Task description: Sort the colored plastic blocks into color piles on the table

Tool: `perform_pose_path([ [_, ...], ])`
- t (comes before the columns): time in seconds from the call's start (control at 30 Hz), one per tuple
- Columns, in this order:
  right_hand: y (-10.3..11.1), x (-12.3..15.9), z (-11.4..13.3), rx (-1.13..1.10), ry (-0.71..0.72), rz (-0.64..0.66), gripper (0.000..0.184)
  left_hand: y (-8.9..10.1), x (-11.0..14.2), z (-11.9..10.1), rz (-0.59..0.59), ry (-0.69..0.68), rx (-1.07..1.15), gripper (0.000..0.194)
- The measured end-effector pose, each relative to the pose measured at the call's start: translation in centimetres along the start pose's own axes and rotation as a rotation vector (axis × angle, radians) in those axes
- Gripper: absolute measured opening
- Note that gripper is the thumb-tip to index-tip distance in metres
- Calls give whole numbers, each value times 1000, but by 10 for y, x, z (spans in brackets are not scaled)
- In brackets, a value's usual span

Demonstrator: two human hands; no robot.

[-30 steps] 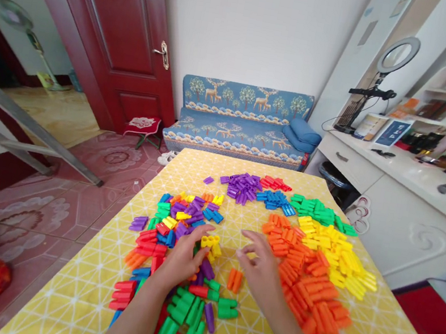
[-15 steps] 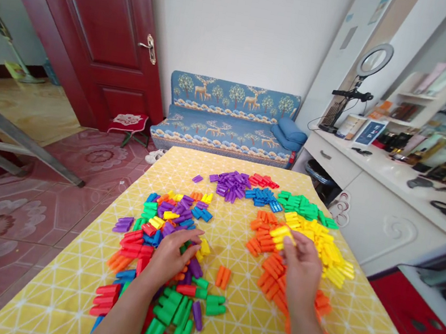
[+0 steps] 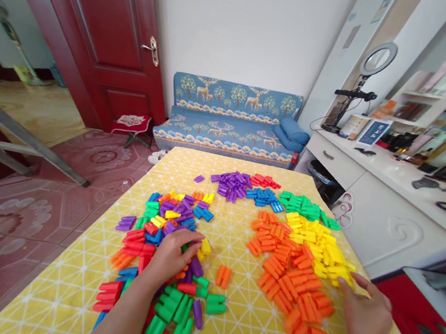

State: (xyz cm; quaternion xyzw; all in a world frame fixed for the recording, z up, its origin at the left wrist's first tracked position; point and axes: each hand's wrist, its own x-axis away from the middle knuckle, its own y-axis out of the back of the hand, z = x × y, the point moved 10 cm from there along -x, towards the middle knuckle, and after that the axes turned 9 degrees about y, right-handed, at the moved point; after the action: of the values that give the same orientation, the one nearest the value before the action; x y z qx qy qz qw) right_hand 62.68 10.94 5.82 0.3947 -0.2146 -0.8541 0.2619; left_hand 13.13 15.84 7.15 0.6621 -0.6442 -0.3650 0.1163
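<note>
My left hand [image 3: 174, 253] rests over the mixed pile of coloured plastic blocks [image 3: 148, 248], thumb and fingers curved but apart. A bit of green block [image 3: 184, 247] shows in the gap between them; whether the hand touches it I cannot tell. At the right end of the yellow blocks [image 3: 329, 249], my right hand [image 3: 369, 314] has thumb and forefinger apart, tips beside the nearest pieces. Orange blocks [image 3: 289, 279] lie to its left. Between the two hands is a lone orange block [image 3: 223, 276]. Green blocks [image 3: 176, 308] lie near my left forearm.
Purple [image 3: 233, 185], red [image 3: 264, 181], blue [image 3: 263, 197] and green blocks [image 3: 304, 207] form separate groups toward the far side of the yellow patterned tablecloth [image 3: 237, 331]. A white dresser [image 3: 396, 215] borders the right side; a blue sofa [image 3: 232, 128] stands beyond.
My right hand has moved right and toward me, from above the orange blocks to the yellow group's end. The yellow block it held is no longer in its fingers. My left hand stays put.
</note>
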Motion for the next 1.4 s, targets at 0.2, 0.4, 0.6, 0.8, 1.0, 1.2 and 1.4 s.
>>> perform_pose_path([
  [0.2,-40,75,156,-453,346,371,20,-1,0,-3,18,-1,-5,18],
  [0.4,-95,195,278,-478,758,963,37,-1,0,-4,25,0,-11,19],
  [0.6,-109,175,260,-561,598,883,38,-2,-1,-5,26,-8,-17,18],
  [0.8,-110,70,193,-450,269,614,21,-3,-2,-2,47,16,-6,18],
  [1.0,-129,8,163,-78,407,619,21,-4,-2,-1,46,37,5,19],
  [1.2,-130,14,202,98,626,547,21,-2,0,-4,42,31,21,21],
  [1.4,-175,78,313,-248,808,758,27,0,-1,-9,44,24,30,20],
])
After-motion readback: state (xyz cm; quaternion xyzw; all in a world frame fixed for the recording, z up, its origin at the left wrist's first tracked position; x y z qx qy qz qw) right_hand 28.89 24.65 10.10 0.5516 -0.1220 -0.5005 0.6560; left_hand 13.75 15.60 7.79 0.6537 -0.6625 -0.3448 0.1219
